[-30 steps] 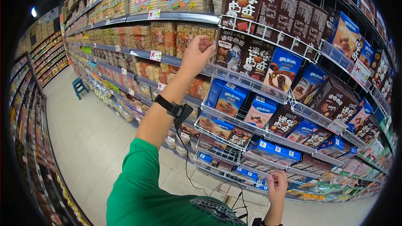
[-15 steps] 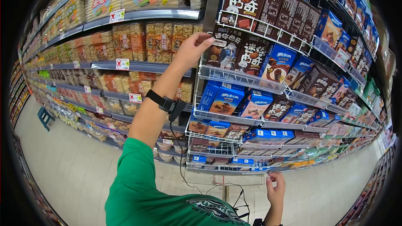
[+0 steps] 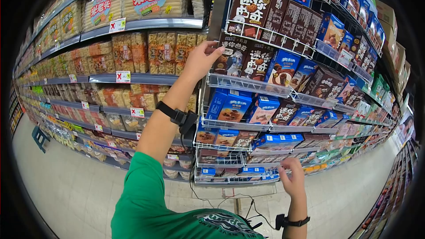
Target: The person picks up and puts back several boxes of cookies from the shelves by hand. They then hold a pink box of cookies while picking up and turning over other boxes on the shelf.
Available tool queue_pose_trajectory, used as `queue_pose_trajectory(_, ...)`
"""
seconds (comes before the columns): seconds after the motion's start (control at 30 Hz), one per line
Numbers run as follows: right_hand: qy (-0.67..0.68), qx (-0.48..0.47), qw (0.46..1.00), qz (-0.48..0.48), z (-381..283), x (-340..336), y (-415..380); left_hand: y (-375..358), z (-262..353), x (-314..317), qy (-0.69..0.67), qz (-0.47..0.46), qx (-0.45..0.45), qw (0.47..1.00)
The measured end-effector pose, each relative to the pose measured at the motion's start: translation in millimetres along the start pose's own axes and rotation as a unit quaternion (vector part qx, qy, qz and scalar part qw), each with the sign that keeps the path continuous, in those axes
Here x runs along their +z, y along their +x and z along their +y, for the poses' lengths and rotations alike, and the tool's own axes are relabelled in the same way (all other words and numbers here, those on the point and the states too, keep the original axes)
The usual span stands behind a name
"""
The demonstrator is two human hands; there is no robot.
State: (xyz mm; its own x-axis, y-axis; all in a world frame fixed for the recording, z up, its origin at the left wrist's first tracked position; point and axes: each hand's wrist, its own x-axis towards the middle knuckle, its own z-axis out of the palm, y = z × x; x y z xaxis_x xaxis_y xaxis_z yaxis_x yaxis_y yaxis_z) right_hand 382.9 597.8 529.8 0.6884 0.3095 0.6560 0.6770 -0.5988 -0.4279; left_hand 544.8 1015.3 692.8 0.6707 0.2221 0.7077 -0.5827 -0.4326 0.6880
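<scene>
My left hand (image 3: 204,57) reaches to the left end of a middle rack shelf, at the upper left edge of a dark brown mini cookie box (image 3: 230,60). Its thumb lies at the box's front corner and the other fingers are bent and partly hidden; no grip shows. Beside that box stand another brown cookie box (image 3: 256,62) and a blue biscuit box (image 3: 282,67). My right hand (image 3: 293,177) hangs in front of the lower shelves, loosely curled with thumb and fingers apart, holding nothing.
The white wire rack (image 3: 248,85) carries several tiers of brown and blue boxes. At the left, a long shelf (image 3: 146,79) holds bagged snacks with price tags. Black cables (image 3: 239,197) hang near my body. A dark green step stool (image 3: 40,139) stands on the floor.
My right hand has risen towards the lower shelves. My left hand stays at the brown cookie box's edge, its thumb slightly lower on it. The whole view has shifted a little.
</scene>
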Motion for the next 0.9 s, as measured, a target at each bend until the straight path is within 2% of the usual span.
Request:
queue_pose_trajectory(0.2, -0.083, -0.167, 0.98, 0.071, -25.4, -1.4, 109.9, -2.5, 5.2, 4.3, 0.071, 0.022, -0.005, 0.997)
queue_pose_trajectory(0.33, -0.155, -0.214, 0.955, 0.136, -37.4, 13.8, 184.1, -4.4, 11.1, 1.7, 0.075, -0.006, -0.01, 0.997)
queue_pose_trajectory(0.57, -0.287, -0.213, 0.915, 0.187, -22.3, 40.8, 243.7, 0.1, 0.6, 3.2, 0.066, -0.004, -0.01, 0.998)
queue_pose_trajectory(0.7, -0.298, -0.199, 0.906, 0.225, -15.0, 37.1, 247.4, -1.8, 2.4, 2.0, 0.042, -0.041, -0.011, 0.998)
queue_pose_trajectory(0.83, -0.3, -0.19, 0.908, 0.222, -10.0, 33.5, 244.3, -4.8, 4.7, 3.2, 0.037, -0.051, -0.01, 0.998)
queue_pose_trajectory(0.9, -0.276, -0.192, 0.919, 0.207, -7.9, 35.2, 244.9, -8.1, 10.6, 1.8, 0.011, -0.065, -0.046, 0.997)
